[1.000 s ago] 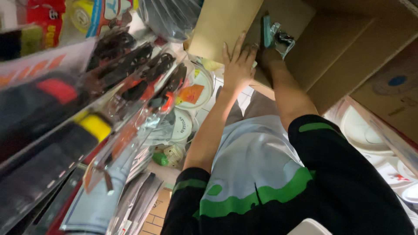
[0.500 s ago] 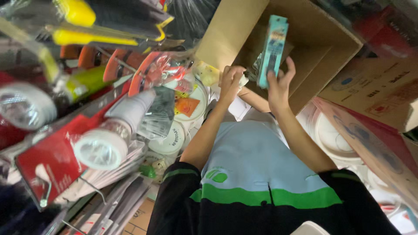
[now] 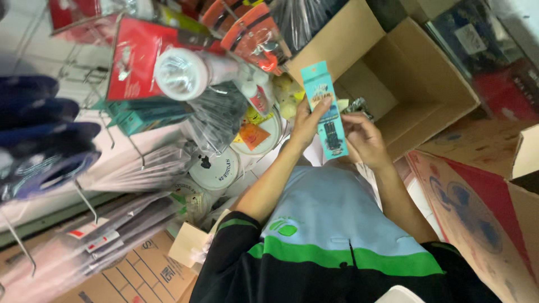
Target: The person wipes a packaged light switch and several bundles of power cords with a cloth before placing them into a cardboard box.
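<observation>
we hold the teal pack (image 3: 327, 109) upright between both hands, left hand (image 3: 306, 120) pinching its nine o'clock edge, right hand (image 3: 364, 137) gripping its three o'clock edge, face toward us to read, the open box (image 3: 393, 84) just beyond at one o'clock.

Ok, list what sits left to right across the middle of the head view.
Dark blue bundles → white round lid → left hand → teal card packet → right hand → open cardboard box → red-printed carton.
</observation>
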